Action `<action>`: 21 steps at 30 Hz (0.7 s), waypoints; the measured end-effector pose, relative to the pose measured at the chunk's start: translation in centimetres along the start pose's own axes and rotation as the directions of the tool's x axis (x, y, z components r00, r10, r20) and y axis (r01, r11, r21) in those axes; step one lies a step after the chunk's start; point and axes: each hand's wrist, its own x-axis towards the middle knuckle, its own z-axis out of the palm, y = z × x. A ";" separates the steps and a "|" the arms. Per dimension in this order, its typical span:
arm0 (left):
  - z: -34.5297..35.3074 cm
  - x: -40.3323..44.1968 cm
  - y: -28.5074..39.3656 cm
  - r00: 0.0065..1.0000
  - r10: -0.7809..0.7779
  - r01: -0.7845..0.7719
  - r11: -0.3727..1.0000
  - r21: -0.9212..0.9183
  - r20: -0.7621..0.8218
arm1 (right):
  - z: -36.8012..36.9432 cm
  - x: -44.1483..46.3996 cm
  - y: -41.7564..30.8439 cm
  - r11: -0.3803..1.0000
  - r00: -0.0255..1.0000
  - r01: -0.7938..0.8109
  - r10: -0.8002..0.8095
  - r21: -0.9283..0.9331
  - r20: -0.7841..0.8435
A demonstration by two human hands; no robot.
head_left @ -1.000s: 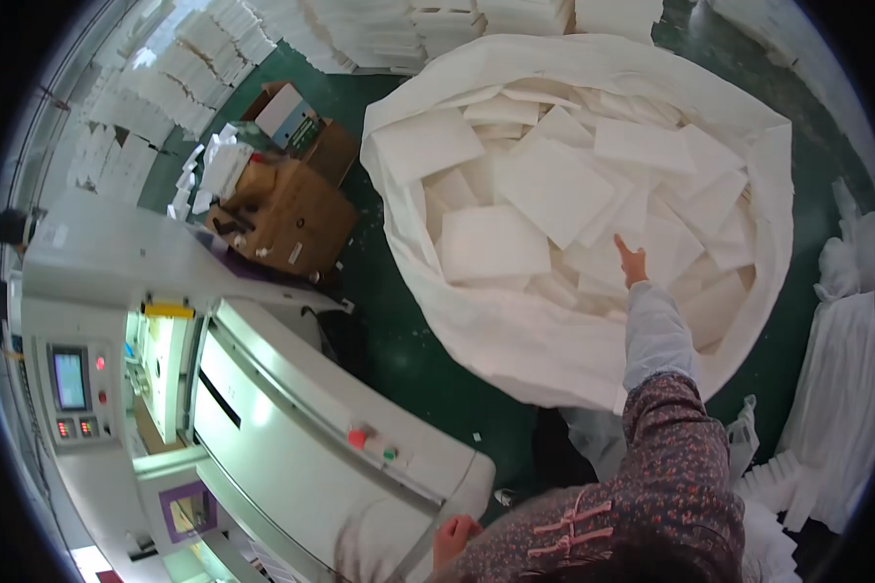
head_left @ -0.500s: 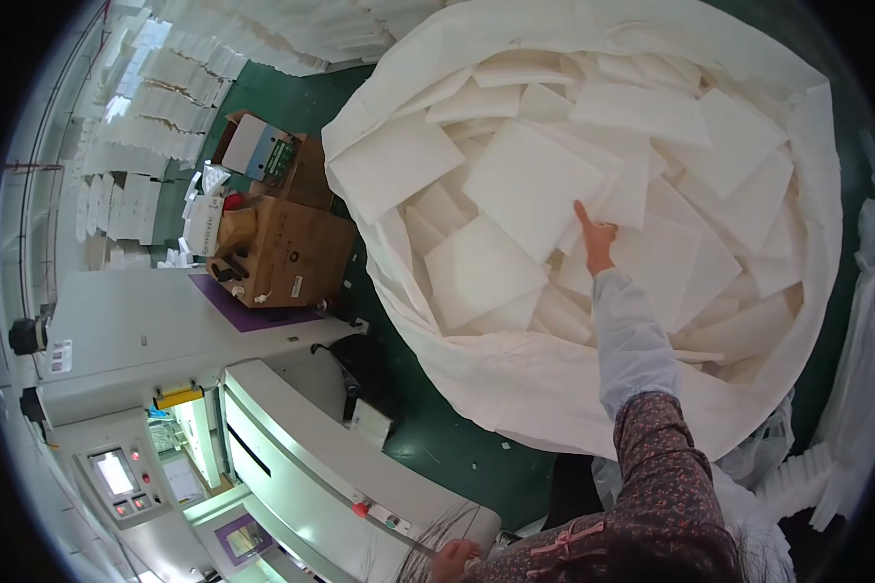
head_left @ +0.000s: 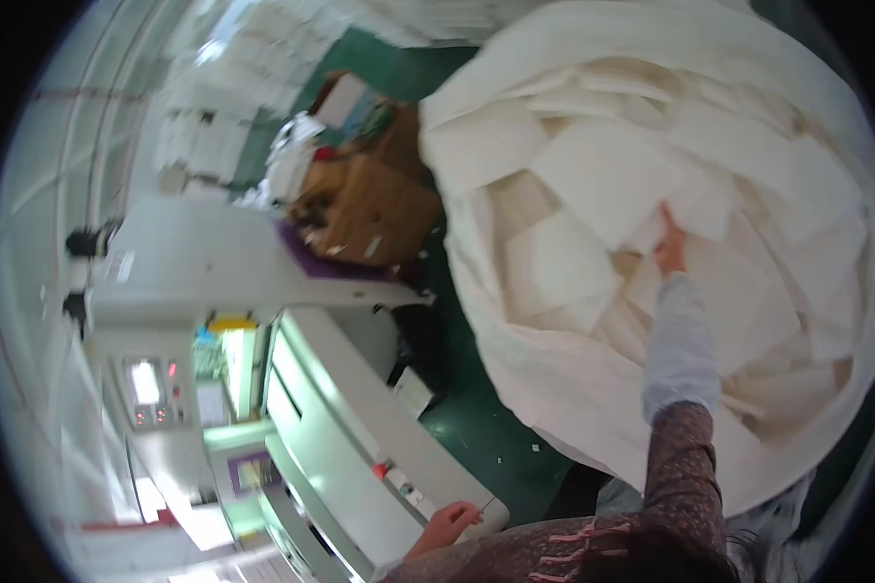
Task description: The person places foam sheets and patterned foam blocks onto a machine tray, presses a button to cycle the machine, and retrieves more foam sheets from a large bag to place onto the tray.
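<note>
A large white bag [head_left: 544, 384] fills the right side, its rolled rim surrounding many flat white sheets that look like foam. My right hand [head_left: 669, 243] reaches into the bag, in a pale sleeve cover [head_left: 681, 330]. One digit lies stretched along the edge of a white sheet [head_left: 603, 175]; the other fingers are blurred and partly hidden, so a grip cannot be made out. My left hand [head_left: 452, 525] is held low by the end of the pale machine, fingers loosely curled in, nothing visible in them.
The long pale machine [head_left: 360, 428] with a red button [head_left: 379, 470] stands at lower left. Behind it is a control panel [head_left: 151, 389]. Cardboard boxes [head_left: 379, 214] stand beyond, on a purple board [head_left: 306, 255]. Stacked white sheets line the back. Small scraps lie on the green floor [head_left: 486, 447].
The view has swung left, so everything appears farther right. My right hand stays at the same sheet edge, its fingers looking less spread. More of my left hand and forearm has come into view.
</note>
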 end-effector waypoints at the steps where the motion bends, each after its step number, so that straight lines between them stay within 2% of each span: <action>1: -0.1 -0.3 0.5 0.999 0.009 -0.011 0.999 -0.040 -0.041 | 0.4 -0.5 -1.0 0.999 0.997 -0.043 0.042 0.020 0.057; 3: -0.1 -0.8 1.2 0.999 0.039 -0.040 0.997 -0.065 -0.023 | 2.5 -2.8 -3.1 0.997 0.996 -0.063 0.061 0.032 0.060; 5: 0.2 -1.0 0.1 0.999 0.051 -0.052 0.993 -0.102 -0.007 | 3.3 -4.6 -3.4 0.984 0.991 -0.008 -0.017 0.180 0.136; 8: 0.0 -1.5 -1.2 0.993 0.095 -0.106 0.978 -0.179 -0.069 | 3.6 -8.8 -3.8 0.982 0.992 -0.046 0.023 0.185 0.121; 11: -0.6 -1.2 -1.2 0.980 0.185 -0.196 0.960 -0.198 -0.070 | 1.3 -13.6 -3.3 0.970 0.980 -0.112 0.071 0.216 0.188; 12: -0.7 -0.7 -0.8 0.962 0.243 -0.267 0.931 -0.251 -0.123 | 0.8 -15.9 -3.4 0.974 0.976 -0.112 0.071 0.195 0.206; 13: -0.9 -0.2 -0.5 0.939 0.293 -0.336 0.893 -0.300 -0.180 | 0.6 -18.8 -3.2 0.978 0.972 -0.113 0.073 0.174 0.225; 14: -1.1 0.7 -0.3 0.880 0.437 -0.472 0.848 -0.242 -0.185 | 0.6 -22.1 -3.5 0.981 0.961 -0.127 0.085 0.145 0.264; 15: -1.2 1.6 0.2 0.847 0.513 -0.521 0.745 -0.416 -0.141 | -0.3 -24.3 -2.5 0.992 0.986 -0.058 0.040 0.114 0.160; 17: -0.9 3.0 2.0 0.826 0.551 -0.491 0.604 -0.627 -0.116 | -1.3 -30.6 -1.2 0.988 0.977 -0.131 0.115 0.083 0.178; 18: -0.7 4.1 2.2 0.765 0.637 -0.496 0.489 -0.717 -0.095 | -1.5 -34.2 -0.6 0.978 0.961 -0.196 0.178 0.070 0.210; 20: 0.0 5.7 2.0 0.747 0.660 -0.355 0.295 -0.887 -0.079 | -1.6 -41.7 0.8 0.928 0.893 -0.370 0.344 0.040 0.290; 21: 0.0 4.8 1.8 0.739 0.668 -0.345 0.263 -0.901 -0.088 | -1.5 -45.5 1.4 0.902 0.846 -0.431 0.413 -0.022 0.337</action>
